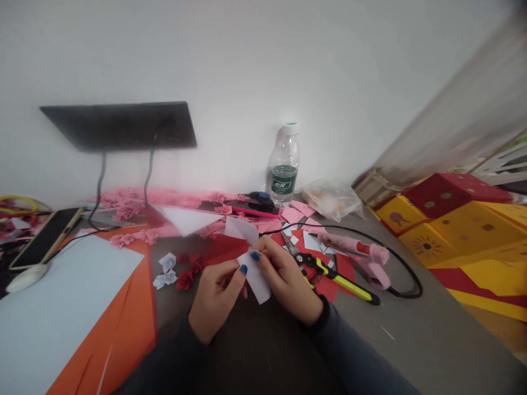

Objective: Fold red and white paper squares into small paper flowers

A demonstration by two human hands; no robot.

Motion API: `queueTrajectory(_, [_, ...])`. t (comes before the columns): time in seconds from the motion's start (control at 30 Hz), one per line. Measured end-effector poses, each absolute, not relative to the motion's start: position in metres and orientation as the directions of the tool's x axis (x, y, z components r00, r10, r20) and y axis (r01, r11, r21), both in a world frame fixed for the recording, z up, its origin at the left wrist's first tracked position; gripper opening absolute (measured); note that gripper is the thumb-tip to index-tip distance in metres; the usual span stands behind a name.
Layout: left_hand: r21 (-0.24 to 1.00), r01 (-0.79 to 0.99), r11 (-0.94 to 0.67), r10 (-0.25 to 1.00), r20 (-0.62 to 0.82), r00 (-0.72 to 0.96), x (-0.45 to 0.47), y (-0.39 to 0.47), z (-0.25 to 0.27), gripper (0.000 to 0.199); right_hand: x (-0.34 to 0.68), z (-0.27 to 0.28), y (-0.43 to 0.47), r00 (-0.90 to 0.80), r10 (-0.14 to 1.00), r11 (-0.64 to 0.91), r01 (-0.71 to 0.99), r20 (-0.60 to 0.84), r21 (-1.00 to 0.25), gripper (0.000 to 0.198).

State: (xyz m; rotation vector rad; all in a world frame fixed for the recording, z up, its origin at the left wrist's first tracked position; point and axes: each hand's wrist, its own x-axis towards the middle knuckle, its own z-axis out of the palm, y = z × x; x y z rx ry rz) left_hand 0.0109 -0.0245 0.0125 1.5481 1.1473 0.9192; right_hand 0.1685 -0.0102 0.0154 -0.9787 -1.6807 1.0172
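Observation:
A small strip of white paper (260, 285) is pinched between my two hands above the front of the grey table (403, 340). My left hand (218, 293) grips its left edge between thumb and curled fingers. On the upper right of the same paper, my right hand (284, 277) is closed, with its thumb pressed down. The fingers partly hide the paper, so I cannot tell how it is folded. Just beyond my hands lie red paper (222, 248) and another white piece (241, 227). Left of them sit red paper flowers (189, 271) and white paper flowers (167, 270).
To the right lie pliers (329, 269) with yellow-black handles and a pink glue gun (358, 249) with a black cord. A water bottle (285, 170) stands by the wall. Large white sheets (74, 307) over orange paper (123, 307), a phone (45, 236) and yellow boxes (461, 236) flank the space.

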Motion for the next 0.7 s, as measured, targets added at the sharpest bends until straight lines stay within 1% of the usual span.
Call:
queueTrajectory(0.07, [0.966, 0.243, -0.088, 0.962, 0.02, 0.271, 0.0097, -0.023, 0.0127, 0.041, 0.1687, 0.0158, -0.0102, -0.269, 0.916, 0.35, 0.171, 0.298, -0.921, 0.021])
queueTrajectory(0.17, [0.974, 0.212, -0.081, 0.966, 0.025, 0.257, 0.0096, -0.023, 0.0135, 0.039, 0.1692, 0.016, -0.0104, -0.294, 0.912, 0.348, 0.181, 0.287, -0.92, 0.021])
queueTrajectory(0.27, [0.967, 0.228, -0.112, 0.97, 0.056, 0.236, 0.0092, -0.0241, 0.0162, 0.043, 0.1696, 0.0161, -0.0107, -0.322, 0.903, 0.356, 0.182, 0.286, -0.917, 0.021])
queueTrajectory(0.37, [0.953, 0.269, -0.141, 0.983, 0.101, 0.155, 0.0062, -0.0235, 0.0193, 0.048, 0.1697, 0.016, -0.011, -0.356, 0.884, 0.388, 0.195, 0.304, -0.901, 0.021])
queueTrajectory(0.47, [0.961, 0.247, -0.126, 0.992, 0.119, 0.045, 0.0027, -0.0214, 0.0204, 0.046, 0.1696, 0.0155, -0.0113, -0.369, 0.877, 0.399, 0.205, 0.307, -0.894, 0.021])
queueTrajectory(0.53, [0.962, 0.234, -0.142, 0.988, 0.122, 0.096, 0.0025, -0.0204, 0.02, 0.047, 0.1694, 0.0151, -0.0113, -0.334, 0.895, 0.376, 0.203, 0.297, -0.904, 0.022])
queueTrajectory(0.63, [0.933, 0.291, -0.213, 0.952, 0.131, 0.277, 0.0053, -0.0206, 0.019, 0.046, 0.1693, 0.0148, -0.0114, -0.321, 0.904, 0.348, 0.176, 0.281, -0.921, 0.024])
queueTrajectory(0.7, [0.907, 0.341, -0.248, 0.943, 0.144, 0.301, 0.0073, -0.0218, 0.0185, 0.044, 0.1696, 0.0148, -0.0118, -0.308, 0.911, 0.326, 0.128, 0.275, -0.937, 0.029])
